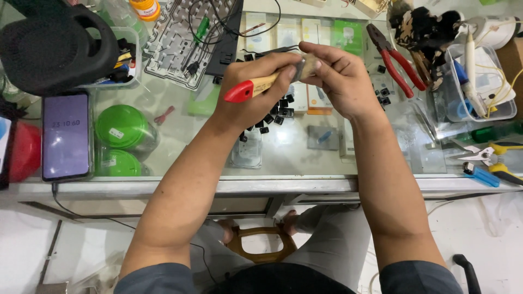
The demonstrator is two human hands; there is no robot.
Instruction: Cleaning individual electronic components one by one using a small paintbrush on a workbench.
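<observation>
Brush (272, 81) sits in my left hand (256, 87), fingers wrapped tight round its wooden handle, the red end pointing left and slightly near. My right hand (338, 76) closes on the bristle end, thumb and fingers pinching it, so both hands meet above the far middle of the glass surface (180, 141).

Under my hands lie small black keycaps (275, 111), scattered on the glass. Far of my left hand rests a bare keyboard plate (177, 43) with a black cable across it. Right of my right hand lie red pliers (395, 60), handles pointing near and right. At the right edge sits a clear box (504, 103) with tools and yellow wire in it, and near it, cutters (493, 155) with yellow grips.

On the left lies a phone (65, 136), screen lit, with two green lids (120, 139) just right of it. A black speaker (54, 46) stands at the far left.
</observation>
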